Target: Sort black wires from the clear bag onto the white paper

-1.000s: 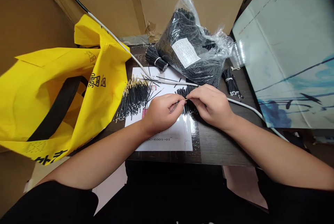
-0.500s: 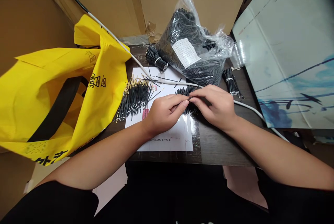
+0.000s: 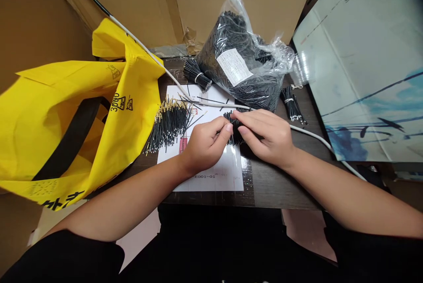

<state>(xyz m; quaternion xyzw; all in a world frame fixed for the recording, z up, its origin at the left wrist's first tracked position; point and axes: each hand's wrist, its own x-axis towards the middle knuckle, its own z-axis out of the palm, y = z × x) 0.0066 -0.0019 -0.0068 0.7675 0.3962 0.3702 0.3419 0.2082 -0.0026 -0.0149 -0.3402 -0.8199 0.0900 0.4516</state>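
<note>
My left hand [image 3: 209, 145] is closed in a pinch over the white printed sheet [image 3: 198, 184]. The short black wire in its fingers is almost wholly hidden. Close beside it, my right hand [image 3: 271, 137] has its thumb and forefinger apart, the forefinger stretched toward the left fingertips. Behind both hands lies a pile of short black wires [image 3: 235, 137], partly covered by them. A larger heap of black wires with gold-coloured ends [image 3: 171, 120] spreads over the sheet's left edge, and a few loose wires lie on the paper.
A clear bag full of black wires [image 3: 228, 41] stands at the back. Tied wire bundles [image 3: 197, 74] lie left and right of it. A yellow bag [image 3: 132, 80] fills the left side. A white cable [image 3: 310, 133] crosses the table; a pale painted panel [image 3: 366, 63] stands right.
The right thumb and forefinger have parted and come away from the small black wire that both hands' fingertips were pinching. The left hand has curled in slightly.
</note>
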